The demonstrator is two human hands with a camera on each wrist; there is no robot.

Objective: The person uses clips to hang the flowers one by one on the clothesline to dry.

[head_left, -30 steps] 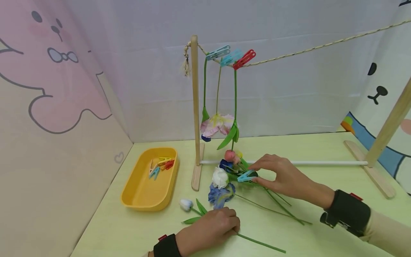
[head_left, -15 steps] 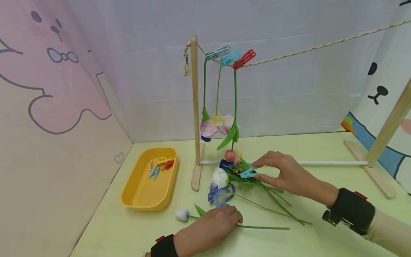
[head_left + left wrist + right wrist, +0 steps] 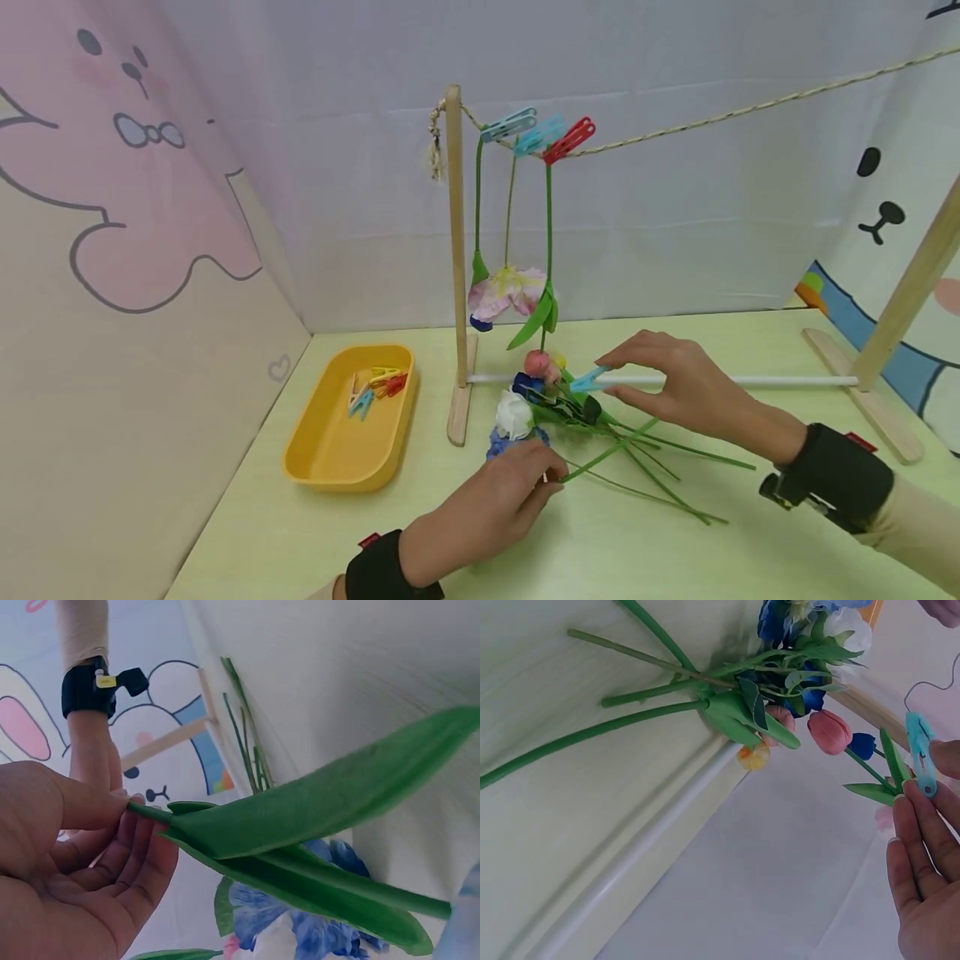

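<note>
My left hand [image 3: 487, 512] pinches the green stem [image 3: 609, 452] of a white tulip between thumb and fingers. Broad green leaves [image 3: 330, 802] spread from it in the left wrist view, and its pale bloom [image 3: 461, 922] is cut off at that view's edge. In the head view the hand hides the bloom. Between thumb and fingertips, my right hand [image 3: 678, 392] holds a light blue clothespin [image 3: 921, 754] above the loose flowers. Among these lie a white flower [image 3: 513, 414], a blue flower [image 3: 498, 444] and several green stems [image 3: 667, 492].
From a rope [image 3: 697, 125] on a wooden post [image 3: 456, 233] hang several flowers head down, including a pink one [image 3: 510, 292], under two blue clothespins and a red clothespin [image 3: 570, 140]. A yellow tray [image 3: 330, 458] with more clothespins stands left. A white bar [image 3: 772, 381] crosses behind the flowers.
My left hand has raised the white tulip off the table, and its stem now slants up to the right. My right hand has moved slightly up and right with the clothespin.
</note>
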